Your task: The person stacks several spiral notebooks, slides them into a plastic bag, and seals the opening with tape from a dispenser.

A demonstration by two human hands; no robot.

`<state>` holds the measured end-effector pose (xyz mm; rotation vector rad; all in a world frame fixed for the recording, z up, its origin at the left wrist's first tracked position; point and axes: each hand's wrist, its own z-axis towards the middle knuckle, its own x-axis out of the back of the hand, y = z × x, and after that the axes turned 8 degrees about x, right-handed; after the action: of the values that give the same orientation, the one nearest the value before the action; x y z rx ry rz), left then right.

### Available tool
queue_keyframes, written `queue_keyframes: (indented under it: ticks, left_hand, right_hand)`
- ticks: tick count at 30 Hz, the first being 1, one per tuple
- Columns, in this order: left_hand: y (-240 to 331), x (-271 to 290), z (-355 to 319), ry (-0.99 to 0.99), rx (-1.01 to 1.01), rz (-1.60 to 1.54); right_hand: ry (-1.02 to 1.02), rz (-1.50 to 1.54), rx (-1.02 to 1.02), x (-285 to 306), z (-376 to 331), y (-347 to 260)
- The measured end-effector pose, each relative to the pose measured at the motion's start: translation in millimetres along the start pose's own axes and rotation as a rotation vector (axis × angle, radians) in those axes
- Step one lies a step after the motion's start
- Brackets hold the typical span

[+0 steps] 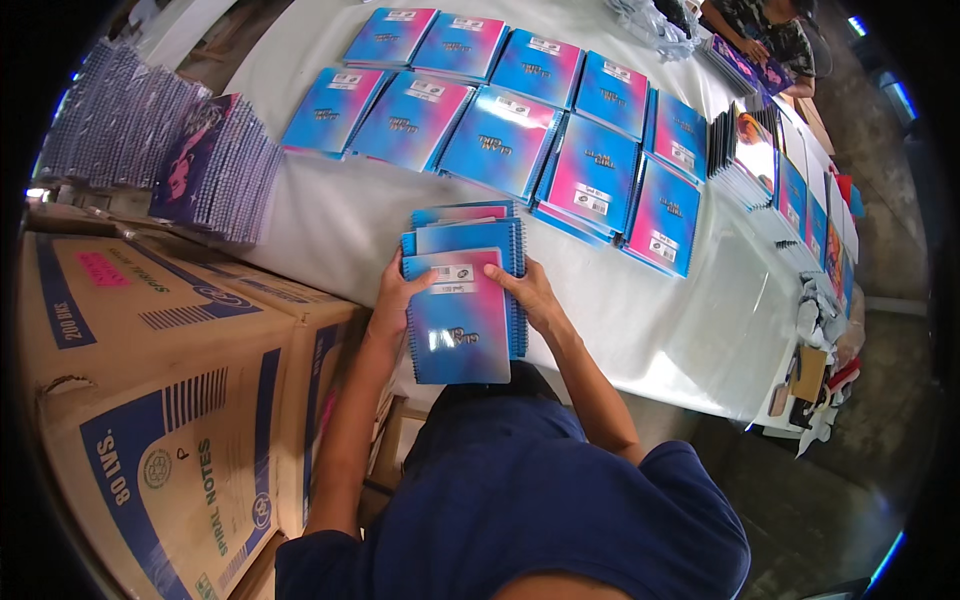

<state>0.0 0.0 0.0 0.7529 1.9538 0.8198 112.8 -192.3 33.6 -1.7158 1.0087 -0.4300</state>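
Note:
Between my hands is a small stack of spiral notebooks [460, 320] with blue and pink covers, held at the near edge of the table. My left hand [397, 290] grips the stack's left side, its thumb on the top cover near a white label. On the opposite side my right hand [528, 292] clasps the stack, its thumb also resting on the top cover. The books below stick out unevenly past the top one, toward the table. Farther away lie two rows of matching notebook stacks [500, 143].
White sheeting covers the table [330, 205]. Tall piles of spiral notebooks [215, 165] stand at left, above large cardboard boxes [170, 400]. More notebook stacks [755, 160] line the right side. At the far right, another person [770, 45] handles dark-covered notebooks. Loose scraps [815, 380] hang off the right edge.

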Motion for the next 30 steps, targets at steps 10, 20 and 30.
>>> queue_keyframes:
  ticks: [10,20,30]
  left_hand:
    - [16.7,-88.6,-37.2,-0.221,-0.205,0.184]
    - [-69.5,-185.2,11.4,-0.307,-0.169,0.186]
    - [-95.4,-219.9,25.6,-0.369,-0.362,0.260]
  right_hand:
    - [0.086,-0.233,0.549,69.8,-103.5,-63.8]
    - [0.332,-0.125,0.528,168.3,-129.4,-8.6]
    - [0.132,-0.471,0.627,236.4,-116.6,6.7]
